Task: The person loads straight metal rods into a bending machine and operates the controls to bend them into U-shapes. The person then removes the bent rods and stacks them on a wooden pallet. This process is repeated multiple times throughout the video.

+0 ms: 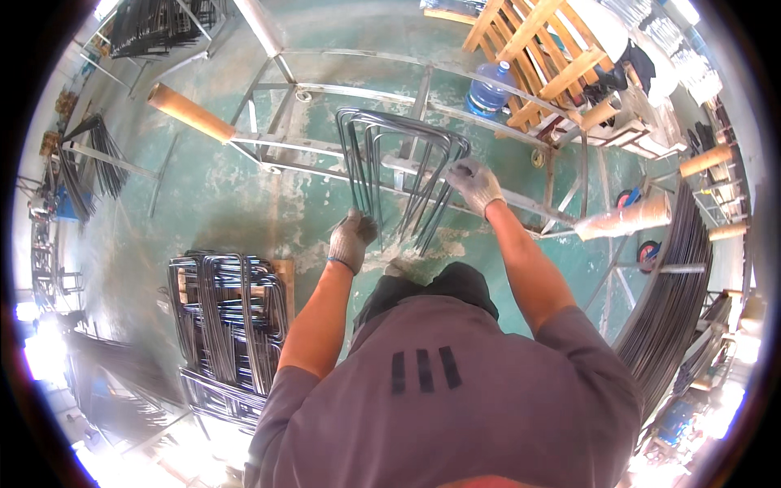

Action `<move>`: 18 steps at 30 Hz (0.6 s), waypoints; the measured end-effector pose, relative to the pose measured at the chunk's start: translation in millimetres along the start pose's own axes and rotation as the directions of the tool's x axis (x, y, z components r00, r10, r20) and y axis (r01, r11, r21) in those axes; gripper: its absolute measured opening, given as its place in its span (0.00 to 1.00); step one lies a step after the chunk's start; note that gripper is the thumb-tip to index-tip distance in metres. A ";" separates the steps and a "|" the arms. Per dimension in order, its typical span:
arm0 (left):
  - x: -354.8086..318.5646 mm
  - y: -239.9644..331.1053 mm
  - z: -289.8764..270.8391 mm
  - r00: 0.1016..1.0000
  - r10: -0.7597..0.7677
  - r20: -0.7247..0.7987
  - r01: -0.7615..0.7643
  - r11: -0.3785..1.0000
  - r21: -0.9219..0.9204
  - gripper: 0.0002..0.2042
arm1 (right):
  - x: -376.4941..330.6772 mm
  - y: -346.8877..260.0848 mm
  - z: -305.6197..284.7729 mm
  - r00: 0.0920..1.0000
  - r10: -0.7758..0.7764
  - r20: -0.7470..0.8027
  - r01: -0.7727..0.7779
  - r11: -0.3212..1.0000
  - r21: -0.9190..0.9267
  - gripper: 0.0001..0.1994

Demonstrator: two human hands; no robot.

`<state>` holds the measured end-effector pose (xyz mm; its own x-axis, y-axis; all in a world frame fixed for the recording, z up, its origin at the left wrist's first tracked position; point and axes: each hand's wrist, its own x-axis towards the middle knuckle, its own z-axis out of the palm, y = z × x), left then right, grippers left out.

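Observation:
Several dark metal rods bent into U shapes [394, 120] hang together in front of me, their bends up and their free legs pointing down toward me. A pale work glove covers my right hand [476, 184], which is closed at the bundle's right corner. Lower down, my left hand [353, 239], also gloved, is closed at the left legs; its fingers partly hide where it meets them. Just behind the bundle runs the rail of a metal frame [325, 150]; I cannot tell whether the rods touch it.
A stack of similar bent rods [232, 321] lies at the left on wood. Cardboard tubes [191, 112] sleeve the frame's arms, one wrapped in plastic [626, 218]. A blue water jug [490, 88] stands by a wooden pallet [549, 49]. Long straight rods [675, 285] lie at the right.

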<state>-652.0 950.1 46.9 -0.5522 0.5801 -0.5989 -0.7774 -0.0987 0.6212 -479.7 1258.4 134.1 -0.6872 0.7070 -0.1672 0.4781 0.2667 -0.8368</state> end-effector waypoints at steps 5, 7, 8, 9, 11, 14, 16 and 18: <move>68.6 13.6 56.6 0.999 -0.015 -0.039 0.016 1.000 0.013 0.25 | 118.7 -32.8 -23.7 0.997 -0.045 0.057 0.051 0.994 -0.100 0.28; 110.3 16.2 64.3 0.999 0.036 -0.040 -0.033 0.998 0.054 0.25 | 181.5 -30.2 -14.9 0.986 -0.038 0.165 0.074 0.974 -0.215 0.31; 122.1 10.7 62.3 0.997 0.060 -0.051 -0.057 0.996 0.071 0.25 | 213.9 -36.2 -9.1 0.968 0.005 0.252 0.072 0.952 -0.297 0.32; 124.7 3.0 70.1 0.992 0.018 -0.125 -0.017 1.000 0.008 0.26 | 240.1 -34.8 -9.0 0.947 0.066 0.315 0.060 0.925 -0.376 0.33; 152.2 13.0 109.6 0.972 -0.017 -0.233 -0.014 0.992 -0.129 0.27 | 310.6 45.5 42.5 0.891 0.017 0.455 0.142 0.939 -0.315 0.30; 155.3 5.8 144.4 0.952 -0.081 -0.295 0.015 0.975 -0.221 0.28 | 306.3 39.6 66.7 0.604 0.244 0.759 -0.261 0.960 -0.101 0.29; 168.0 -2.1 151.7 0.956 -0.062 -0.287 -0.028 0.954 -0.298 0.24 | 300.0 33.6 69.5 0.378 0.275 0.884 -0.480 0.875 -0.067 0.22; 169.3 -18.1 153.6 0.960 -0.049 -0.275 -0.047 0.942 -0.332 0.21 | 281.5 29.1 67.3 0.297 0.217 0.930 -0.440 0.895 -0.069 0.20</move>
<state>-685.1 1174.3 11.9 -0.5752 0.3397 -0.7441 -0.8063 -0.3887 0.4458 -696.0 1421.1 27.5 -0.6088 -0.3415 -0.7160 0.7680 -0.0274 -0.6399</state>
